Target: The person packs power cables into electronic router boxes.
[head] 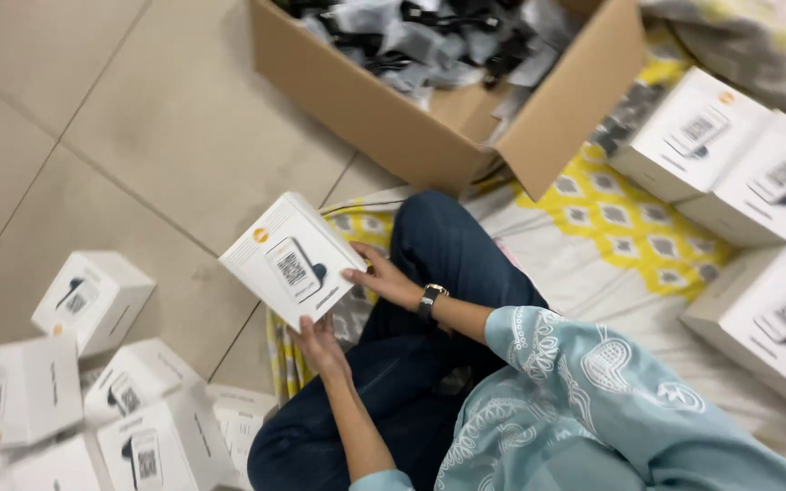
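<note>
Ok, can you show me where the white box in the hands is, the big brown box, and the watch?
white box [290,259], head view, on its printed top face.
brown cardboard box [367,105], head view, on its bare outer side wall.
wristwatch [430,297], head view, on the band at the wrist.

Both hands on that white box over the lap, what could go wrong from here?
1. The white box is tilted and held only at one end by the left hand and right hand; it may slip.
2. The loose pile of white boxes on the tile floor sits close by; a dropped box could knock it over.
</note>
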